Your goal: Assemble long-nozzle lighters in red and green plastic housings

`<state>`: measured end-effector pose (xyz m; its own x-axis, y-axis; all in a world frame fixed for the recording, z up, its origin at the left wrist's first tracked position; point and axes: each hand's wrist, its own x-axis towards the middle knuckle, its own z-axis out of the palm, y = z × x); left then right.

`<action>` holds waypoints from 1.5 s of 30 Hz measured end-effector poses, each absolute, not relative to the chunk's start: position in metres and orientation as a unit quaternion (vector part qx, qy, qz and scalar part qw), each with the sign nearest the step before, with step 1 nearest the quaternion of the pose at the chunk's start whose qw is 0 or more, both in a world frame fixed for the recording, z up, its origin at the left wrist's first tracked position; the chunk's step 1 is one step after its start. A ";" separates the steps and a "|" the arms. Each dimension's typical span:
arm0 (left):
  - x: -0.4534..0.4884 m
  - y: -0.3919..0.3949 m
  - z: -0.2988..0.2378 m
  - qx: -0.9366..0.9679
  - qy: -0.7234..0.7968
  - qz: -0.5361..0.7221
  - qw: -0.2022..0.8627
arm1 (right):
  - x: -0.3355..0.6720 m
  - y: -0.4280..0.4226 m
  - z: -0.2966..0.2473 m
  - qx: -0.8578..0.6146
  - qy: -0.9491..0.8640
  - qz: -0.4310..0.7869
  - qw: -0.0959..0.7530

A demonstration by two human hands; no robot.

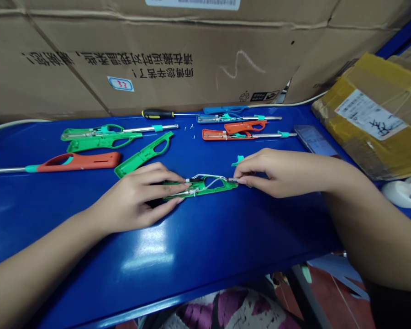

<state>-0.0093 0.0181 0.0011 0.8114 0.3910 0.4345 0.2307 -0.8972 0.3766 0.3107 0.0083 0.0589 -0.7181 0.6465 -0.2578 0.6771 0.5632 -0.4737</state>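
Note:
A green lighter casing half lies open on the blue table, with a clear tank, a thin tube and white wires inside it. My left hand grips its left end, fingers along the top and thumb on the near side. At its right end, my right hand pinches a small metal tube; most of that tube is hidden by the fingers. Just beyond my right fingertips is a small teal trigger piece. An empty green casing half lies behind my left hand.
Opened lighters in green, blue and orange lie toward the back, near a screwdriver. A closed orange lighter is at left. A phone and taped parcel stand right; a cardboard sheet rises behind.

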 end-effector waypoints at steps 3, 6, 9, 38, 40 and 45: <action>-0.010 0.019 0.000 0.940 0.165 0.256 0.153 | 0.311 0.008 0.059 0.374 0.885 -0.277 0.023; -0.009 0.018 0.000 0.939 0.166 0.258 0.153 | 0.310 0.008 0.060 0.372 0.886 -0.277 0.022; -0.009 0.018 0.000 0.938 0.170 0.260 0.153 | 0.310 0.007 0.061 0.370 0.887 -0.275 0.021; 0.059 0.001 0.017 0.944 0.238 0.228 -0.007 | 0.300 0.005 0.059 0.357 0.883 -0.303 -0.014; 0.060 0.002 0.017 0.942 0.239 0.235 -0.005 | 0.300 0.005 0.060 0.356 0.885 -0.300 -0.015; 0.059 0.005 0.014 0.941 0.229 0.248 0.001 | 0.298 0.005 0.059 0.354 0.889 -0.290 -0.018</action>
